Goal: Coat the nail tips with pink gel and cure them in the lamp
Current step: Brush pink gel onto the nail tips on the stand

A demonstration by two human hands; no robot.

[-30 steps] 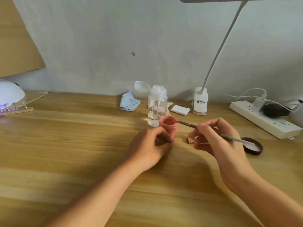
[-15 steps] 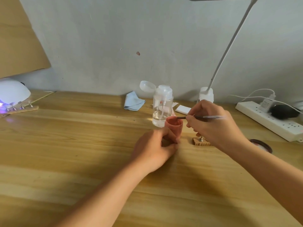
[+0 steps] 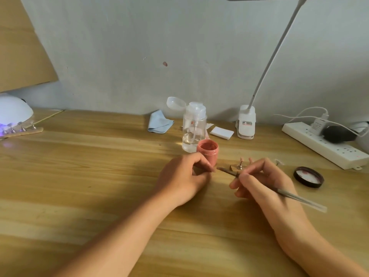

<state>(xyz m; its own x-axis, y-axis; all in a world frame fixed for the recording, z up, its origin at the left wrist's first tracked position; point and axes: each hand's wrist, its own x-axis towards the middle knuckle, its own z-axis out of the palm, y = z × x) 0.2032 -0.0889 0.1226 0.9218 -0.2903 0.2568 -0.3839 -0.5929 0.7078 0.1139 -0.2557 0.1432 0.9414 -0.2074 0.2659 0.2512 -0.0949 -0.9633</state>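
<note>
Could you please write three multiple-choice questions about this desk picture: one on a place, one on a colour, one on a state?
1. Where does the dark lid lie?
A. on the jar
B. on the desk, right of the right hand
C. beside the curing lamp

2. What colour is the folded cloth?
A. light blue
B. red
C. black

3. The pink gel jar is:
A. capped
B. tipped over
C. open

Answers:
1 B, it lies past the right hand.
2 A, pale blue by the wall.
3 C, gel shows inside the mouth.
</note>
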